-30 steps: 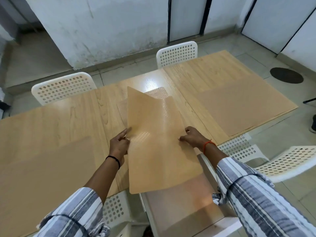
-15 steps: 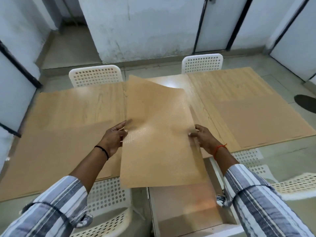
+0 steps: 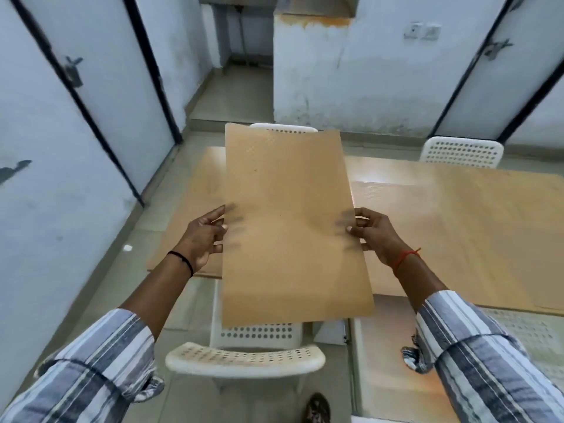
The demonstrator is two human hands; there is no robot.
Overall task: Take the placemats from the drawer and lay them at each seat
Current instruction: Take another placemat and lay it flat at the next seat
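Note:
A tan, thin placemat [image 3: 290, 227] hangs in the air in front of me, long side pointing away, above the near left end of the wooden table [image 3: 457, 239]. My left hand [image 3: 204, 236] pinches its left edge and my right hand [image 3: 372, 230] pinches its right edge. Another placemat [image 3: 393, 196] lies flat on the table just right of the held one. The open drawer [image 3: 390, 361] shows below my right arm at the table's near edge.
A white perforated chair [image 3: 247, 352] stands right below the held mat. Two more white chairs [image 3: 460, 152] stand at the far side; one [image 3: 283, 128] is mostly hidden behind the mat. Walls and doors close in on the left. A shoe [image 3: 316, 409] is on the floor.
I have turned left with the mat. It was bent and tilted over the table's middle; now it is held flat and straighter above the left end and the near chair.

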